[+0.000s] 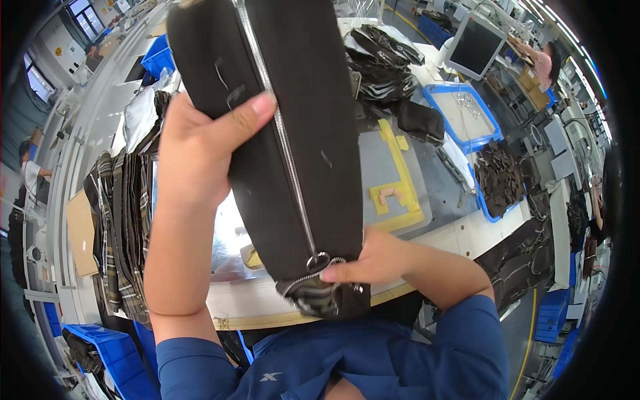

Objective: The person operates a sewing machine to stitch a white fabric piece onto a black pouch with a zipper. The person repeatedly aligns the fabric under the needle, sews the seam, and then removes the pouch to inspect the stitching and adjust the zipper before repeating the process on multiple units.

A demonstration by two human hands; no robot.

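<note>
Held up before me is a long dark bag piece (320,127) with a silvery metal zipper (291,157) down its middle. My left hand (203,143) grips its left edge, the thumb lying across the front beside the zipper and the fingers hidden behind. Lower down, my right hand (380,257) pinches the bottom end, thumb in front, near a small metal ring (318,259). Plaid lining (315,295) shows at that end between curved zipper teeth. Some clear tape-like bits (235,95) cling to the dark face.
A worktable (453,233) carries a yellow-taped template (403,177), a blue-rimmed tray (437,90), dark cut pieces (497,177) and a stack of dark fabric (380,67). Plaid-lined pieces (123,227) stand at left, above a blue bin (120,360). A monitor (473,45) is at far right.
</note>
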